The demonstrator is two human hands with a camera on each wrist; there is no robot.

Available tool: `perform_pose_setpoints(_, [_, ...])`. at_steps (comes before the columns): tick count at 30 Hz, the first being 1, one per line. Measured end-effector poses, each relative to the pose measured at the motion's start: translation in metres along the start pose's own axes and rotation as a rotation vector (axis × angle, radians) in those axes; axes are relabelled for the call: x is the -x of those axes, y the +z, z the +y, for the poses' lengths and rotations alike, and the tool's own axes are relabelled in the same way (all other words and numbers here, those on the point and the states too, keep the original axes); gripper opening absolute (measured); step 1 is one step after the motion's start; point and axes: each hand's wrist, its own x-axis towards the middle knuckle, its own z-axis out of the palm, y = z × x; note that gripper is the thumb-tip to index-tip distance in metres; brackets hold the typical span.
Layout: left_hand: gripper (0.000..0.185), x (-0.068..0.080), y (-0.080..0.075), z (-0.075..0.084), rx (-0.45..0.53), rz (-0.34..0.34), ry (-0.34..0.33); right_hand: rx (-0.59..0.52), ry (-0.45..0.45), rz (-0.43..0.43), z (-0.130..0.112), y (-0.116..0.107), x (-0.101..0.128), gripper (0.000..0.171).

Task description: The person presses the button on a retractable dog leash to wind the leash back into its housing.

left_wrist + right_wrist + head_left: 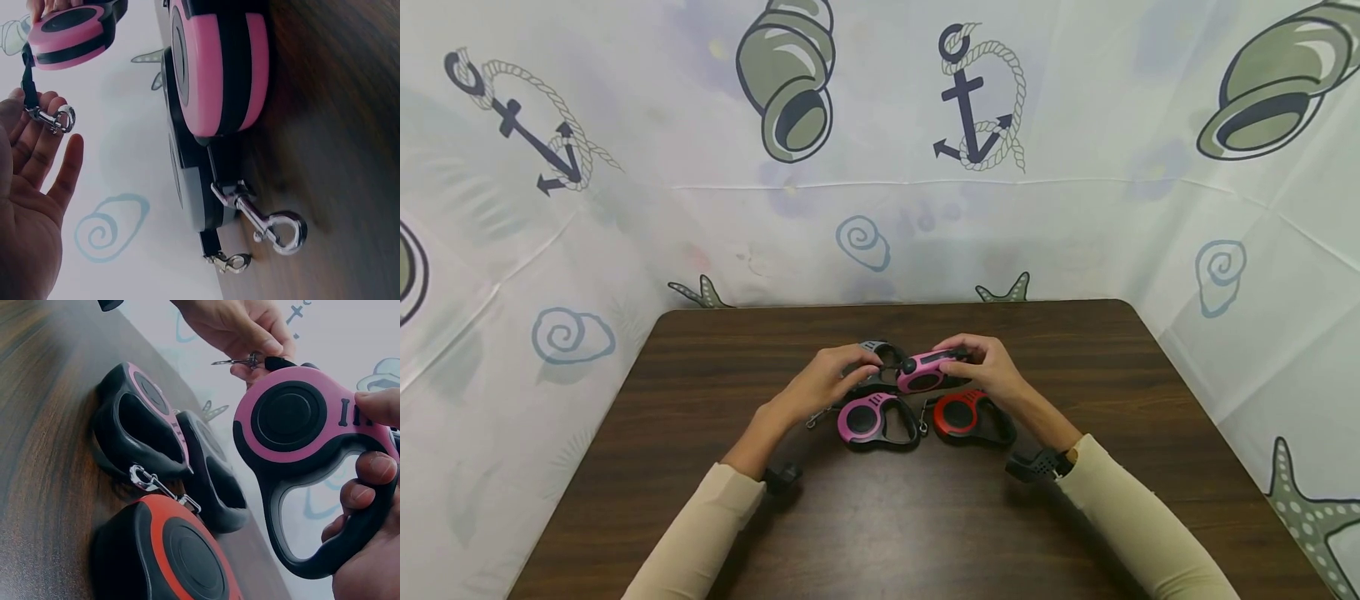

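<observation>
The right hand [365,506] is gripping a pink retractable leash [300,444] by its black handle loop, fingers curled through and around the loop and the thumb lying on top of the pink case. It is holding the leash raised just above the table, over the other leashes. The left hand [831,375] is meeting the front of that leash: in the right wrist view its fingertips are pinching the small metal clip [240,361] at the leash's short black strap, while the left wrist view is showing the clip [53,119] lying against the fingertips with the rest of the palm relaxed.

Three more leashes are lying on the dark wooden table [700,517] under and near the hands. A purple-pink leash [872,421] is sitting nearest the person, with a red leash [966,415] just beside it to the right. A grey and black leash [880,354] is resting behind them, partly hidden by the left hand. Their metal clips are lying on the tabletop.

A white sheet [625,208] printed with anchors, shells and starfish is hanging behind and around the table.
</observation>
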Motion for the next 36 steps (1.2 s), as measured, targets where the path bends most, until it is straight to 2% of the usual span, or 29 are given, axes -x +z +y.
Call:
perform_pose_setpoints(10, [0.020, -0.005, 0.007, 0.002, 0.030, 0.020, 0.013, 0.026, -0.003, 0.000, 0.003, 0.002, -0.002, 0.030])
perform_pose_setpoints(24, [0.014, -0.009, 0.014, 0.003, 0.093, 0.003, -0.085, 0.005, 0.012, 0.010, 0.008, 0.005, -0.002, 0.029])
perform_pose_setpoints(31, [0.013, -0.013, 0.016, 0.004, 0.081, 0.022, -0.068, -0.011, 0.010, 0.022, 0.006, 0.006, 0.000, 0.031])
perform_pose_setpoints(36, [0.011, -0.015, 0.018, 0.006, 0.064, 0.046, -0.100, -0.001, 0.001, 0.027, 0.007, 0.004, 0.000, 0.031])
